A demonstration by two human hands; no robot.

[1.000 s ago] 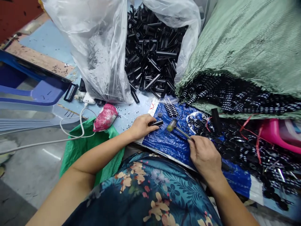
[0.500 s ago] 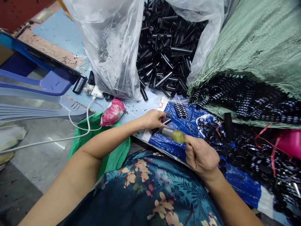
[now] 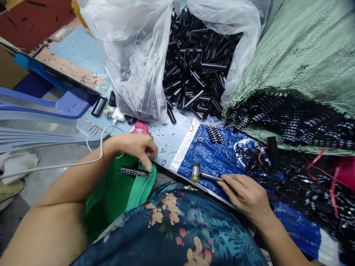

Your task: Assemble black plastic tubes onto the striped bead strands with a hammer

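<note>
My left hand [image 3: 140, 149] is over the mouth of a green bag [image 3: 111, 195], its thumb and fingers apart. A short black piece with rows of pale studs [image 3: 134, 171] is just below it, over the bag; one end lies by the thumb tip, and I cannot tell whether they touch. My right hand [image 3: 246, 194] grips the thin metal handle of a small mallet [image 3: 195, 172] with a yellowish face. The mallet head is low over the front edge of a blue plastic sheet [image 3: 185, 166].
Black tubes [image 3: 194, 74] fill a clear plastic bag behind the sheet. Two studded pieces [image 3: 214, 133] stand near it on metal pins. At right, a green woven sack [image 3: 299, 55] spills studded black parts. A white cable [image 3: 94, 159] crosses by my left arm, near a pink bundle [image 3: 140, 128].
My left hand has moved left from the blue sheet to above the green bag, and the studded piece now shows below it. The mallet has come down, its head turned toward me.
</note>
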